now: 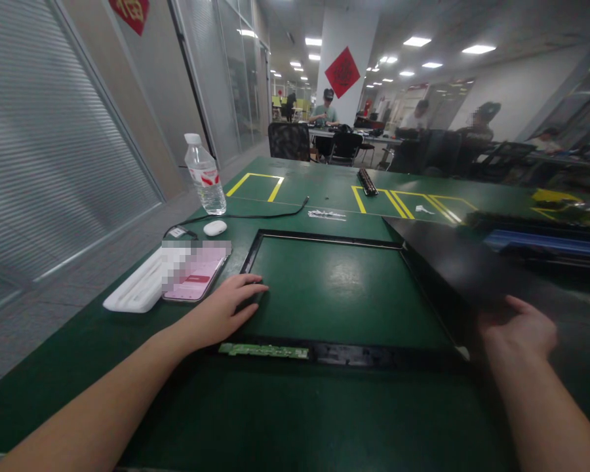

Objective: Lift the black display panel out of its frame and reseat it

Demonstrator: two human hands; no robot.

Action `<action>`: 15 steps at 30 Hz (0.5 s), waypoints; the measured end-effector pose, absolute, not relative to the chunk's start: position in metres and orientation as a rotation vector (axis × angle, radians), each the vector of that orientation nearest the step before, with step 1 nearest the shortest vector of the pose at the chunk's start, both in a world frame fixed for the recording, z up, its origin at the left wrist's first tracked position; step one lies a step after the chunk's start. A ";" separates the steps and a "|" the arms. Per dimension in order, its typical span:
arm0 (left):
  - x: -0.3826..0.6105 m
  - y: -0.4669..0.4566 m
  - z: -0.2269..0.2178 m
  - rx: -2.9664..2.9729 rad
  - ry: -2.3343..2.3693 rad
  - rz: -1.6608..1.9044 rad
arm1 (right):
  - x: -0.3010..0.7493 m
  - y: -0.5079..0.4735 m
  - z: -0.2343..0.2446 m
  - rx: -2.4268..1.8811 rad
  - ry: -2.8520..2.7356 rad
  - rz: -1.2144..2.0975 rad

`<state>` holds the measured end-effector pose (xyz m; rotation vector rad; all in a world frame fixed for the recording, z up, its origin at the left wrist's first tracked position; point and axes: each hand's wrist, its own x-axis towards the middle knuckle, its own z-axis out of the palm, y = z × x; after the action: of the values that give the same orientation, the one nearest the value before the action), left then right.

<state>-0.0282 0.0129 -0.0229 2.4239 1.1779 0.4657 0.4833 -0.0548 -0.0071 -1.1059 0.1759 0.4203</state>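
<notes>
A thin black rectangular frame [332, 240], like a monitor bezel, lies flat on the green tabletop. Along its near side is a strip of green circuit board [265, 351]. My left hand [236, 305] rests across the frame's left side, fingers stretched out and a little apart. On the right, my right hand [521, 331] grips the near edge of a thin dark panel [452, 262]. The panel is tilted and overlaps the frame's right side. Some of the right fingers are hidden by the panel and the blur.
To the left are a phone [196, 278], a white tray [135, 282], a small white case [215, 227], a water bottle [206, 177] and a black cable [260, 215]. A dark slotted strip [367, 182] lies at the back near yellow tape marks. Blue-edged parts [545, 244] sit far right.
</notes>
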 end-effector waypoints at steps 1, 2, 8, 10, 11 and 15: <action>-0.028 0.013 -0.023 2.426 1.177 0.466 | 0.479 -0.056 -0.002 -1.095 0.203 0.375; -0.028 0.013 -0.023 2.429 1.176 0.465 | 0.475 -0.056 0.003 -1.090 0.221 0.359; -0.027 0.013 -0.021 2.418 1.172 0.461 | 0.461 -0.063 0.014 -0.994 0.136 0.405; -0.028 0.013 -0.022 2.392 1.170 0.499 | 0.459 -0.067 0.013 -1.033 0.047 0.432; -0.028 0.014 -0.022 2.381 1.168 0.528 | 0.458 -0.069 0.012 -1.056 -0.004 0.435; -0.031 0.016 -0.020 2.312 1.175 0.649 | 0.454 -0.076 0.011 -1.133 -0.148 0.410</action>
<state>-0.0305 0.0161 -0.0204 2.3118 1.1753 0.6486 0.4544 -0.0765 0.0108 -1.1331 -0.1476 0.4096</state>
